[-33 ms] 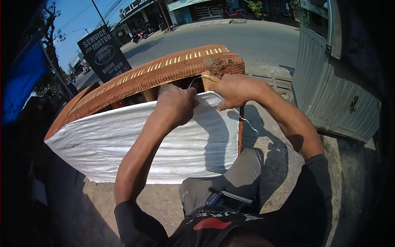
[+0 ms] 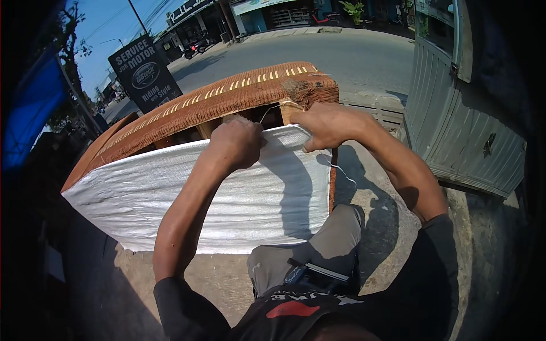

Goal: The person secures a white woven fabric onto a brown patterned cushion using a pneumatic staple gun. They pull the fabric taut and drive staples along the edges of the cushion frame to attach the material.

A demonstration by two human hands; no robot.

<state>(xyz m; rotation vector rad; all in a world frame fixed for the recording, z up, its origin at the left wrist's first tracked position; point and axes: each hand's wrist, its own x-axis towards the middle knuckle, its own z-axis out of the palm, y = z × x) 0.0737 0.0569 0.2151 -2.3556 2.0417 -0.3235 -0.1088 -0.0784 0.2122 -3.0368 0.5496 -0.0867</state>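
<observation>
An orange-brown ribbed upholstered furniture piece [image 2: 227, 94] stands in front of me, wooden frame bars [image 2: 289, 112] showing in its open side. White woven fabric [image 2: 227, 199] stretches across that side, its upper edge lying below the upholstered rim. My left hand [image 2: 236, 142] is closed on the upper edge near the middle. At the fabric's upper right corner, my right hand [image 2: 329, 126] pinches the folded edge between thumb and fingers. A thin pale string [image 2: 267, 112] runs up to the frame between my hands. Another loose white thread [image 2: 344, 174] hangs at the right side.
Frayed padding [image 2: 301, 88] sticks out at the upper right corner. A grey metal door [image 2: 472, 125] stands to the right. Behind lie a road [image 2: 364, 57] and a dark signboard [image 2: 145, 74]. My knee [image 2: 341, 227] is close against the fabric's lower right.
My left hand has shifted slightly left along the fabric's upper edge, its forearm moving left too. My right hand stays nearly in place at the corner.
</observation>
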